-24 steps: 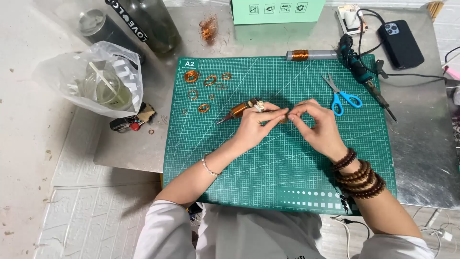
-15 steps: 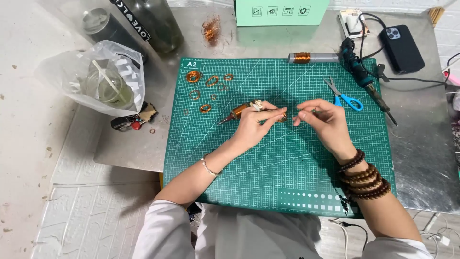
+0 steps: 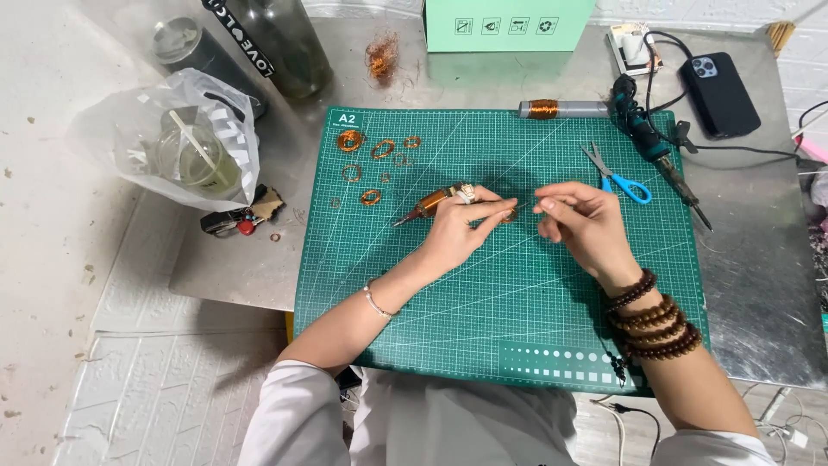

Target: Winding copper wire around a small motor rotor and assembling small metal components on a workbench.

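Over the middle of a green cutting mat (image 3: pixel 517 293), my left hand (image 3: pixel 461 226) grips a slim tool wound with copper wire (image 3: pixel 429 205), its point aimed left. A small copper wire ring (image 3: pixel 511 213) sits at the left fingertips. My right hand (image 3: pixel 580 220) is just to the right, fingers pinched together, apparently on a thin wire running to the ring; the wire is too fine to see clearly. Brown bead bracelets (image 3: pixel 651 324) wrap the right wrist.
Several copper wire rings (image 3: pixel 371 160) lie at the mat's upper left. Blue-handled scissors (image 3: pixel 617 175), a copper wire spool (image 3: pixel 559 109) and a soldering iron (image 3: pixel 651 142) lie upper right. A phone (image 3: pixel 718 93), a mint-green box (image 3: pixel 507 24), a dark bottle (image 3: pixel 276 43) and a plastic bag with a cup (image 3: pixel 181 147) surround the mat.
Both hands have stayed close together over the mat's middle. My right hand has drawn slightly away to the right of the left fingertips.
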